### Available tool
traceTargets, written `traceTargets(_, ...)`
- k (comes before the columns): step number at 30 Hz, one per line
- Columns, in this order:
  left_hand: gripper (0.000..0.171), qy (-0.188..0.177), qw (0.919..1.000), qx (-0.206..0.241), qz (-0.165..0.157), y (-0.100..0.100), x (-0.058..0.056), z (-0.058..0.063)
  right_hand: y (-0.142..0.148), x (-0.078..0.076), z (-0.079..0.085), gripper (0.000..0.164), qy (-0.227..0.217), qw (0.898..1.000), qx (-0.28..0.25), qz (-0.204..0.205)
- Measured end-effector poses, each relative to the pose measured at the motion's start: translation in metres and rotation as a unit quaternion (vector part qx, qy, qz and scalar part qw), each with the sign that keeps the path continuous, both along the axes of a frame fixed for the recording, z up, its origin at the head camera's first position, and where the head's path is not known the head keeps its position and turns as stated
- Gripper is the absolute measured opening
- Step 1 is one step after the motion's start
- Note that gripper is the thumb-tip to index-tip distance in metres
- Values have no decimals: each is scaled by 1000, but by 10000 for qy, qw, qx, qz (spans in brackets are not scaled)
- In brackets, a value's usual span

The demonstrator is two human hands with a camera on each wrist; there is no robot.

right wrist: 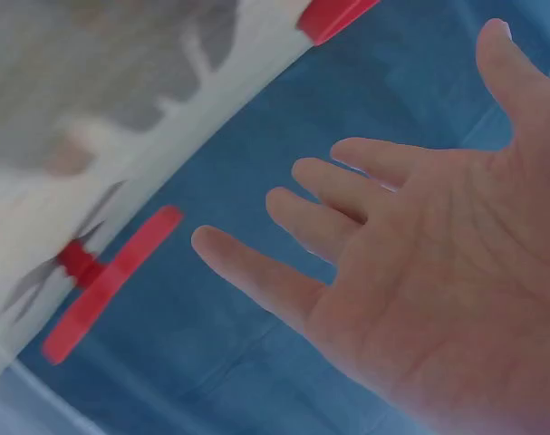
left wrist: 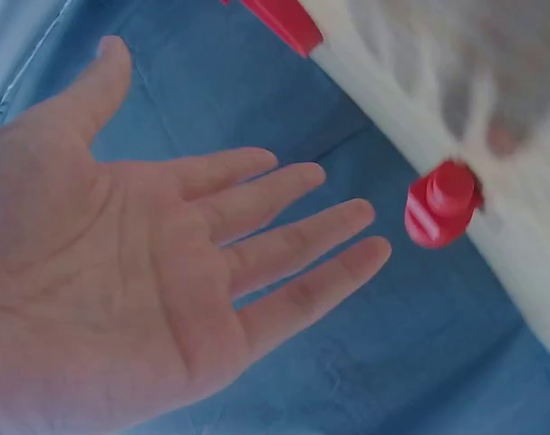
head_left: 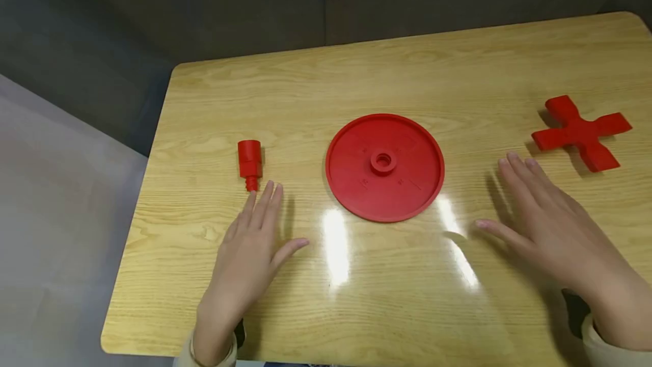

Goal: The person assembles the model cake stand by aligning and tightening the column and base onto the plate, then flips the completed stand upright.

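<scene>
In the head view my left hand (head_left: 247, 254) hovers over the table with its fingers extended and thumb spread. Just beyond its fingertips lies a red cylindrical piece (head_left: 249, 157) with a threaded stub towards the hand. My right hand (head_left: 555, 225), also holding nothing, has its fingers stretched towards a red four-armed cross (head_left: 580, 132). Between the hands, a little farther off, a red round disc (head_left: 356, 186) with a raised rim and a central socket lies flat. Both wrist views show bare palms: the left palm (left wrist: 139, 272) near the cylinder (left wrist: 442, 204), the right palm (right wrist: 438, 254) near the cross (right wrist: 111, 285).
A wood-grain table (head_left: 285, 95) with rounded corners bears all three red parts. Dark panels (head_left: 254, 4) rise behind its far edge. Bright reflections show on the tabletop in front of the disc.
</scene>
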State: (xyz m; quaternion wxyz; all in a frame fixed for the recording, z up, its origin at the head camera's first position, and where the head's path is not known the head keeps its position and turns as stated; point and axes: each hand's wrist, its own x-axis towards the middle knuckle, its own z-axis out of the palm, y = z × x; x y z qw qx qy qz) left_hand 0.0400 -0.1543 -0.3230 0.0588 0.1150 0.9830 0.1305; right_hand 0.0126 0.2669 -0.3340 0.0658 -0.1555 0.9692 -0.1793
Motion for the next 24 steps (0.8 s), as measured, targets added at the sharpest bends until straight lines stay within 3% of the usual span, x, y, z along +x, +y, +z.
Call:
traceTargets(7,81,664,9946,299,745,-26,-24,15,-23,-24,7,101,-299,9983,308,403)
traceTargets(9,76,668,9920,331,1020,-35,-34,17,-31,-31,7,100,-360,9968,411,580)
traceTargets(14,71,345,9875,514,1450,-56,-63,15,-46,-46,3,100,-403,9939,566,857)
traceTargets(19,72,-257,9847,914,1459,-70,-91,8,-52,-56,-3,99,-439,9927,638,929)
traceTargets(24,81,-758,9822,867,1481,-70,-111,1,-56,-61,-9,100,-604,9914,711,920)
